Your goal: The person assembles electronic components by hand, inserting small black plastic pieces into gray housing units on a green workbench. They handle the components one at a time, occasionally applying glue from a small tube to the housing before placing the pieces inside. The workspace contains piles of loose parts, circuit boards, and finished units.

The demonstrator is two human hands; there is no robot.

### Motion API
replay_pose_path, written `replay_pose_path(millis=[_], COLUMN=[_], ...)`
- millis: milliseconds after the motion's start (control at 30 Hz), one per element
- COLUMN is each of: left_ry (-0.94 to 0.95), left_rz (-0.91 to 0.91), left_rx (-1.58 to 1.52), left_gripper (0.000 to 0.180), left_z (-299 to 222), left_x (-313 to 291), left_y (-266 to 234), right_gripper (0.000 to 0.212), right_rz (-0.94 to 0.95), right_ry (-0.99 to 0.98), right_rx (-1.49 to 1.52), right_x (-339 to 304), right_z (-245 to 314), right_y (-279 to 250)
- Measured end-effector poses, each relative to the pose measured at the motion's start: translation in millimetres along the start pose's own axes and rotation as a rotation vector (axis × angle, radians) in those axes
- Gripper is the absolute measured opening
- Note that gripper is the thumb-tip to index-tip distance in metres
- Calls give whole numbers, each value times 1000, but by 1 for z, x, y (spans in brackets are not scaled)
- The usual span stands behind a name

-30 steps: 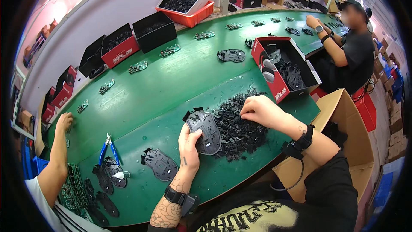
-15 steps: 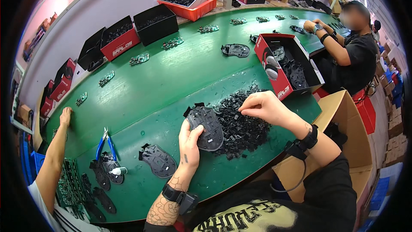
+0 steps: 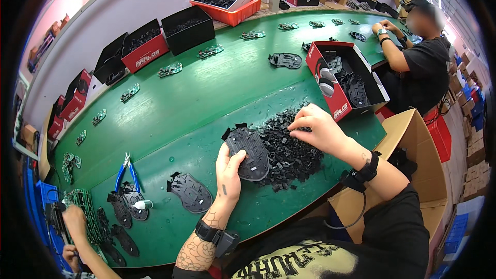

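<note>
My left hand [image 3: 229,175] grips a black plastic mouse base [image 3: 248,154] by its left edge, thumb on the ribbed inner face. The base is tilted toward me, with a dark tab at its top. Just right of it my right hand [image 3: 323,130] hovers over a heap of small black plastic pieces [image 3: 292,160]. Its thumb and forefinger are pinched; anything between them is too small to make out. Another mouse base [image 3: 190,192] lies on the green table left of my left wrist.
Blue-handled pliers [image 3: 127,173] and a small white bottle [image 3: 142,204] lie by more bases at left. Circuit boards [image 3: 170,70] line the green belt [image 3: 206,88]. A red-black box [image 3: 343,90] holds shells. A co-worker's hands [image 3: 75,222] are lower left; another person [image 3: 418,54] sits right.
My right hand has moved slightly up; my left hand holds still with the mouse base. The left co-worker's hand has drawn back toward the lower left. The circuit boards have shifted slightly right.
</note>
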State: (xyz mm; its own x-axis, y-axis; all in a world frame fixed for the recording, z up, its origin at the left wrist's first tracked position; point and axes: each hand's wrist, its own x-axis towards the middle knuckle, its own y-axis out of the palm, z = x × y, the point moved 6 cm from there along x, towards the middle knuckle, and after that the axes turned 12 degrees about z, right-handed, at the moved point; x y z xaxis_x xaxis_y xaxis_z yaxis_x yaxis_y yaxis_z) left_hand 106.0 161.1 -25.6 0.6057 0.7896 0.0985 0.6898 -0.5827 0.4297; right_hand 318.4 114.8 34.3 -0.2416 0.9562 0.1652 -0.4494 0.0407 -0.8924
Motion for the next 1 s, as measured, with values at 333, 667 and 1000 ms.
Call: replay_pose_path(millis=[333, 667, 1000], left_ry=[-20, -156, -199], left_rz=[-10, 54, 73], left_rx=[25, 75, 118], left_gripper=[36, 34, 35], left_z=[6, 2, 2], left_x=[0, -4, -9], left_y=[-4, 7, 9], right_gripper=[13, 17, 19], right_rz=[129, 282, 369], right_ry=[110, 299, 369], right_rx=[340, 1048, 1351], right_x=[4, 4, 0], right_z=[-7, 3, 22], right_y=[7, 26, 49])
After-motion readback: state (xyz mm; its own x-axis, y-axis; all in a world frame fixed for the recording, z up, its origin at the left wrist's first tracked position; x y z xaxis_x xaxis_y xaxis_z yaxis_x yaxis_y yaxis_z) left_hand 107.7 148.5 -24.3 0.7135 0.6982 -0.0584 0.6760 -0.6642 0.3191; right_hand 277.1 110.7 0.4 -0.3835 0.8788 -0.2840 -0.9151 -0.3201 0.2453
